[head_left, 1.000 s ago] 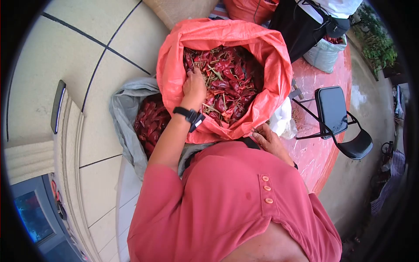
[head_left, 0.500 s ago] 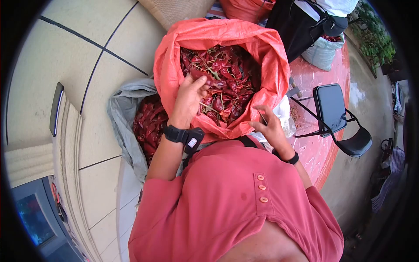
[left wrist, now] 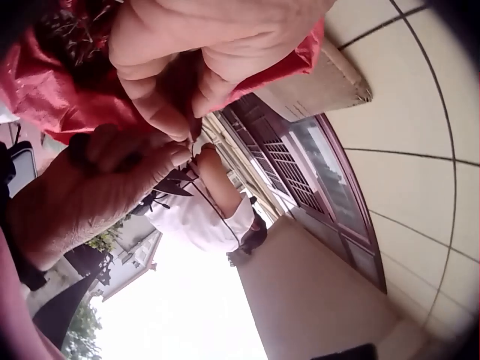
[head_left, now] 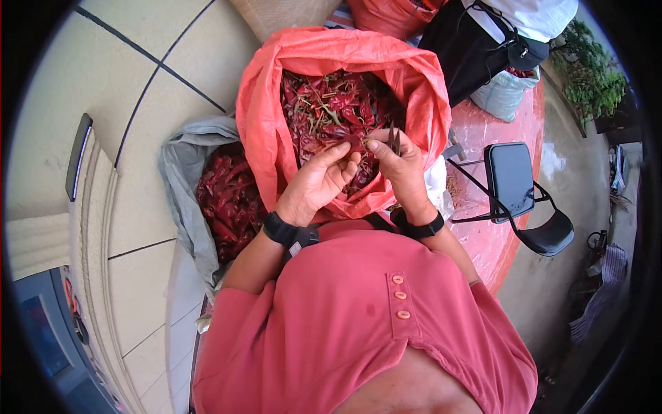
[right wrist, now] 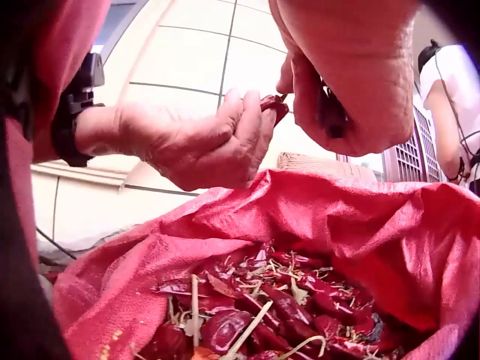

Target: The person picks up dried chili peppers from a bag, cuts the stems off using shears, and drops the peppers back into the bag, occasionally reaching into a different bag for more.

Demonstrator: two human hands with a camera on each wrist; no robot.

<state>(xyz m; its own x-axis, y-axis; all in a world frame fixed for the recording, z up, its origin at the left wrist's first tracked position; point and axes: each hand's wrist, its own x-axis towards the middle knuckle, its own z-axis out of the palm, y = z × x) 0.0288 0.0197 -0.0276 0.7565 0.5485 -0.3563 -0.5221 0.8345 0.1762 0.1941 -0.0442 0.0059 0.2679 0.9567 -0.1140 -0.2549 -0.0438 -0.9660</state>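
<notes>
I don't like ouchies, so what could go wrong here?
The blades in the right hand are near the left hand, so a slip might nick its fingers. The pepper is held over the red bag, so it could drop and get lost among the other peppers.

From here, pale tiled floor spreads across the left of the frame, a grey sack of red peppers on it. Over at right, a glossy red sheet carries a pale sack near the top and brown crumbs lower down.
</notes>
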